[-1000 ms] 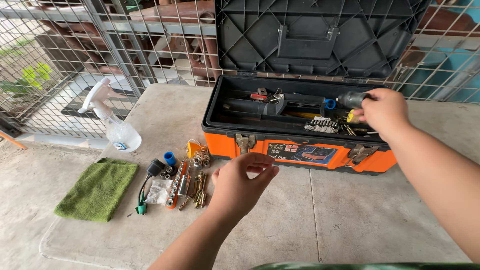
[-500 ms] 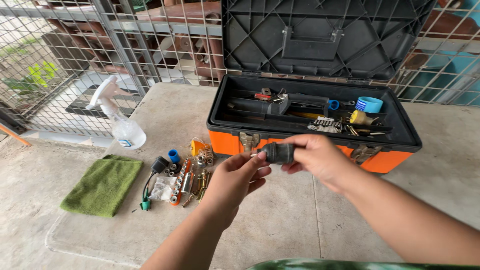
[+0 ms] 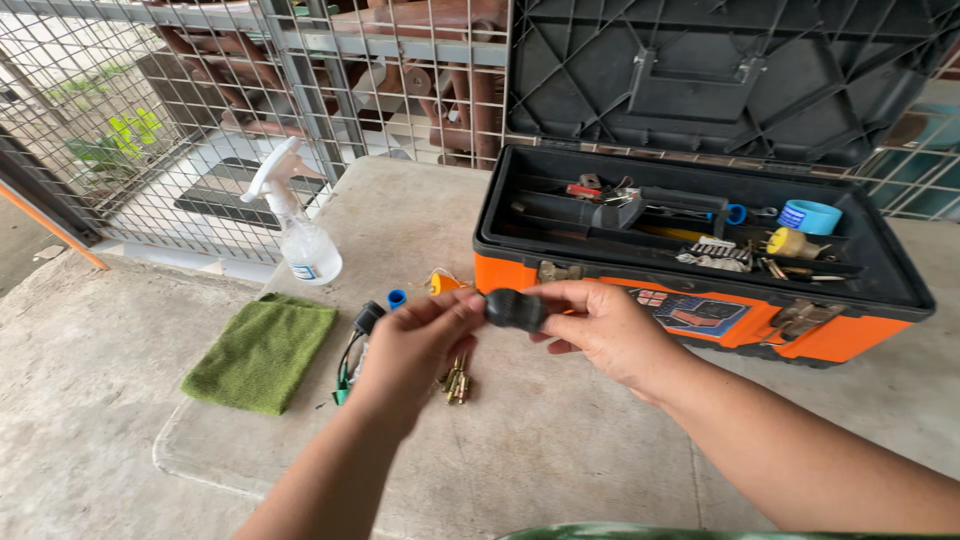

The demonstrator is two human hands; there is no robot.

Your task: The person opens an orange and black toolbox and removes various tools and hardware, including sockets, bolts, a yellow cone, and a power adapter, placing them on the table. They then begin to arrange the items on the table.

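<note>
Your left hand (image 3: 415, 345) and right hand (image 3: 600, 330) both pinch a small black rounded plastic piece (image 3: 516, 309), fingertips closed on it, held above the grey concrete slab (image 3: 560, 440); below lie small brass fittings (image 3: 455, 380); left, a folded green cloth (image 3: 262, 352); behind, an open orange-and-black plastic toolbox (image 3: 700, 250); far left, a clear spray bottle (image 3: 300, 235).

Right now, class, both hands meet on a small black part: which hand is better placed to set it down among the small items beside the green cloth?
Probably the left hand: it pinches the black part directly above those small items, nearer the green cloth.
</note>
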